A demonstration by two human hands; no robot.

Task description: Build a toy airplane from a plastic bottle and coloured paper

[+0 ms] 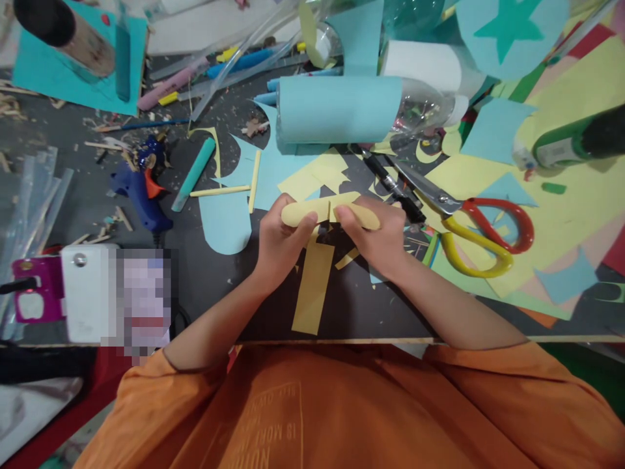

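Both my hands are closed on a rolled tube of pale yellow paper [322, 210] held level above the dark table [92, 208]. My left hand [280, 244] pinches its left end with thumb on top. My right hand [378, 238] wraps its right end. Below the hands lies a flat yellow paper strip [312, 286]. Red-and-yellow scissors [476, 231] rest just to the right of my right hand.
A plastic bottle wrapped in light blue paper [342, 107] lies behind the hands. A blue glue gun [141, 189] sits at the left, with a teal stick [194, 172] beside it. Coloured paper sheets [576, 195] cover the right side. A green bottle [571, 143] lies far right.
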